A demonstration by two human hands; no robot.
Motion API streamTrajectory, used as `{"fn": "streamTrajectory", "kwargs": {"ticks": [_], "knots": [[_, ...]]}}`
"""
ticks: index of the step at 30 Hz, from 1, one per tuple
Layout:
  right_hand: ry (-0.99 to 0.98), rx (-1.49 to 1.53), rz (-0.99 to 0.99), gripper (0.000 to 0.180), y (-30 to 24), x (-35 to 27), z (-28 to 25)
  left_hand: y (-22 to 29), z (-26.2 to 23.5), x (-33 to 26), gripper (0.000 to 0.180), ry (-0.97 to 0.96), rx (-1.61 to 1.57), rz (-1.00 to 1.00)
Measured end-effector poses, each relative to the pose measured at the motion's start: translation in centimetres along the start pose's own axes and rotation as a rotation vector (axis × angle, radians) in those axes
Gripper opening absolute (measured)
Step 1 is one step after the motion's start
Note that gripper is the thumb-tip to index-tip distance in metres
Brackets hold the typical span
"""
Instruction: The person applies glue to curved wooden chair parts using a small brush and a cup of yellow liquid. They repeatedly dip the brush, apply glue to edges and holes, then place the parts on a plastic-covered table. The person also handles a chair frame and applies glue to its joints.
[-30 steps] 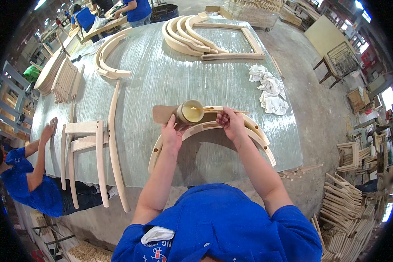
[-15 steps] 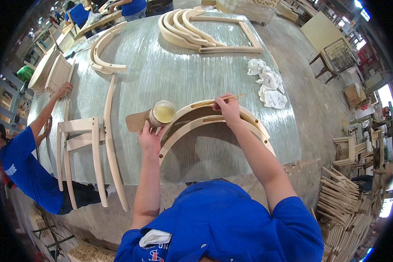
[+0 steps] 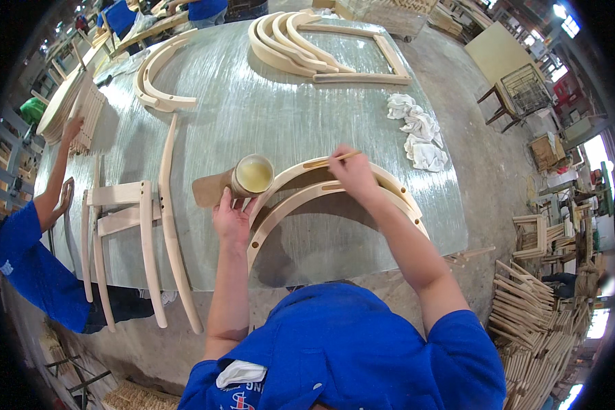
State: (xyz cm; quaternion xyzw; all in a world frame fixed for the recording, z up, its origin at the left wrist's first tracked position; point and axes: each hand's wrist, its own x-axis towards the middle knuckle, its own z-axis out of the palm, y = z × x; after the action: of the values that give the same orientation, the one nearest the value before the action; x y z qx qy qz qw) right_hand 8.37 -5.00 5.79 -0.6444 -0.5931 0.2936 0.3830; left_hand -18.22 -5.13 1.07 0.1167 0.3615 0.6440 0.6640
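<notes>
Left grip: left hand [image 3: 234,220] wrapped round a cup [image 3: 238,186] of pale liquid [image 3: 255,176]
Right grip: right hand [image 3: 355,172] pinching a stick [image 3: 349,156] near the rear arc's [image 3: 288,173] slot [image 3: 314,164]
Arcs: rear one behind front arc [image 3: 288,202], both on the bench [image 3: 219,130]
Tip: I'd keep it thin, cup close
Writing: shirt [image 3: 307,335] lettering [image 3: 253,387], partly readable

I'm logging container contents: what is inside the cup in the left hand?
The cup holds what looks like a pale yellow liquid. It covers the bottom, so nothing beneath its surface shows.
</notes>
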Motion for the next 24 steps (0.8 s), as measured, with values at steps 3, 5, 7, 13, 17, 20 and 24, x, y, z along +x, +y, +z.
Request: {"fn": "streamTrajectory", "kwargs": {"ticks": [3,5,7,13,17,20,24], "knots": [[0.142,-0.241,0.022,0.017,0.5,0.1,-2.1,0.4,-0.8,0.2,0.024,-0.027,0.005,-0.009],[0.153,-0.188,-0.056,0.017,1.1,0.3,-1.1,0.1,-0.7,0.2,0.024,-0.002,0.036,-0.025],[0.08,-0.017,-0.091,0.017,0.8,0.4,1.0,-0.1,-0.3,0.1,0.024,0.005,0.057,-0.031],[0.17,-0.213,-0.017,0.015,0.5,0.1,-2.6,-0.4,-0.3,0.2,0.022,-0.019,0.008,-0.028],[0.164,-0.388,-0.333,0.011,0.7,-0.2,-3.6,-1.3,0.7,0.0,0.023,-0.049,0.064,-0.069],[-0.014,-0.372,-0.562,0.007,0.1,-0.7,-4.5,-2.0,1.4,0.1,0.023,-0.059,0.125,-0.041],[0.078,0.028,-0.391,0.006,-1.6,-3.0,-4.9,-2.4,2.0,-0.4,0.023,-0.063,0.199,0.006]]}}
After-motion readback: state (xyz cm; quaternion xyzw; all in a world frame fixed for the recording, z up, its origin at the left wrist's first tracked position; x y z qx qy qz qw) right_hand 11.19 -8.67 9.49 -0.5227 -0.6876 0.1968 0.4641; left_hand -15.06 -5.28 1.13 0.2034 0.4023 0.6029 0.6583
